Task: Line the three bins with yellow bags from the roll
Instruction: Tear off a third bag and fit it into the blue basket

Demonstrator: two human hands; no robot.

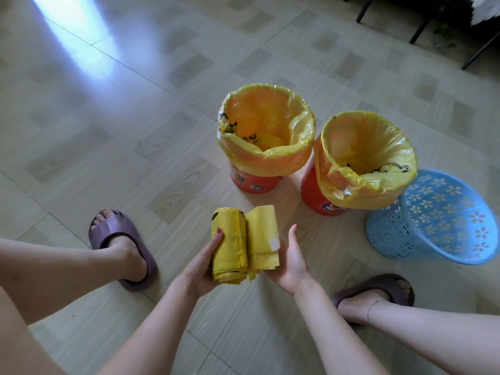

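Yellow bags already line two orange bins, the left bin point(255, 182) and the middle one point(318, 196), their tops folded over the rims; the blue basket bin point(438, 220) beside them is bare, so one lining remains; the left hand point(204, 266) grips the roll point(230, 247) above the floor, while the right hand point(290, 257) holds its loosened end point(263, 234), judged the third bag.

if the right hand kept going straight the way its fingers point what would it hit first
Probably the nearer orange bin lined with a yellow bag: the right hand points up-frame toward its base, with bare floor between. Depth is unclear.
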